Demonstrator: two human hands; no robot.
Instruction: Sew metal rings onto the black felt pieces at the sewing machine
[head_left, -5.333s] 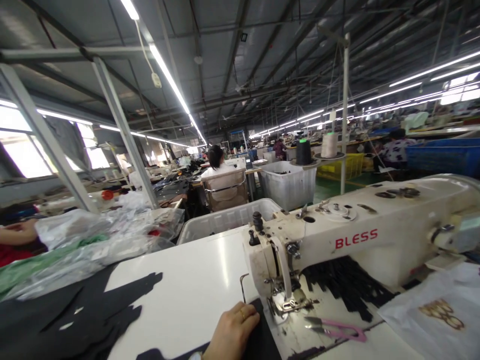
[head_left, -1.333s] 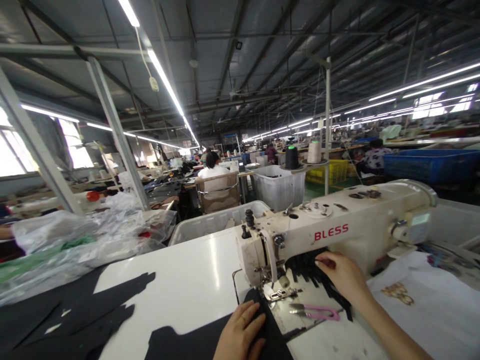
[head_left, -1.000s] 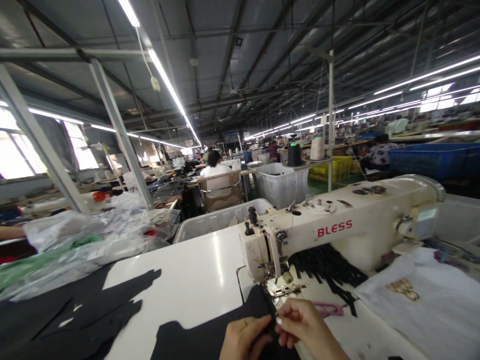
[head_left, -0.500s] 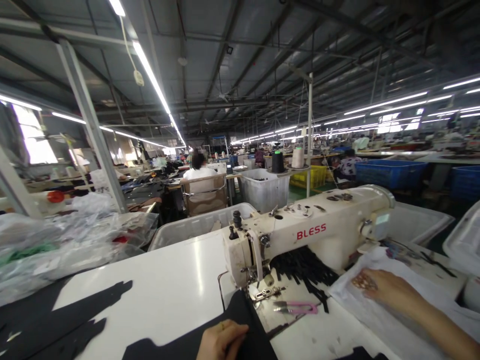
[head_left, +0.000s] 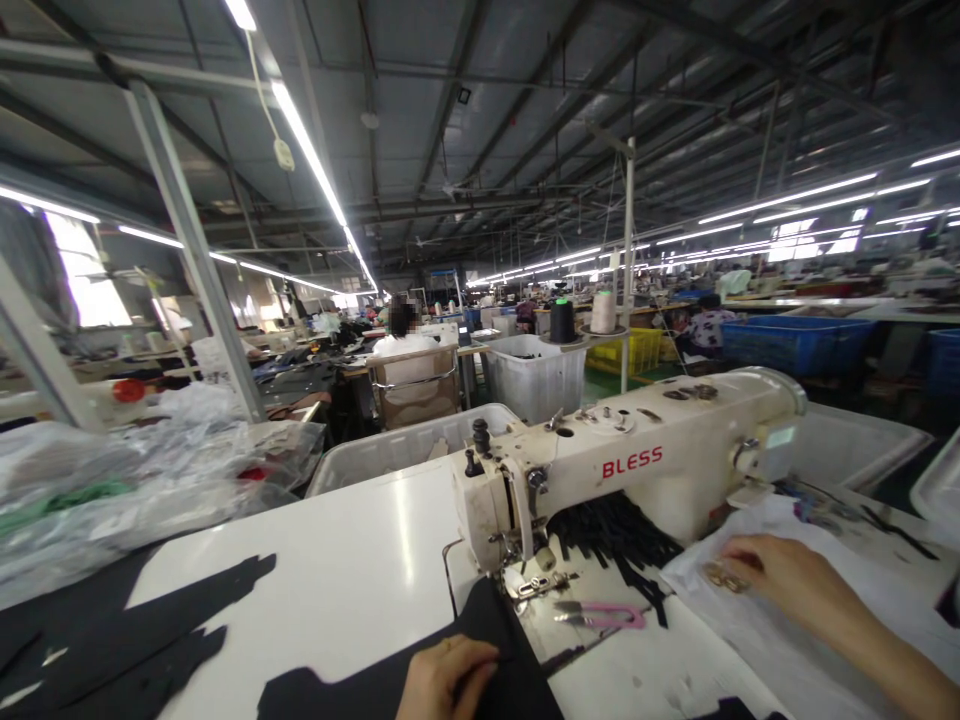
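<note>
My left hand (head_left: 448, 676) rests on a black fabric piece (head_left: 360, 680) at the bottom centre, fingertips pressed together on it. The tip of that piece reaches to the presser foot of the white sewing machine (head_left: 630, 470). At the right, my right hand (head_left: 784, 575) is over a white plastic bag (head_left: 832, 540), its fingertips together beside a small group of brownish-gold rings (head_left: 724, 577). Whether a ring is between them is too small to tell. Pink-handled thread snips (head_left: 611, 614) lie between the two hands.
Black strips (head_left: 615, 530) are heaped under the machine arm. More cut black pieces (head_left: 142, 630) lie at the left of the white table (head_left: 337, 560). Plastic bags (head_left: 180, 460) are piled beyond. A seated person (head_left: 403, 330) is ahead, past a white bin (head_left: 420, 445).
My right hand has drawn back a little from the rings, which now show more clearly beside its fingertips. My left hand stays on the fabric. The view has shifted slightly.
</note>
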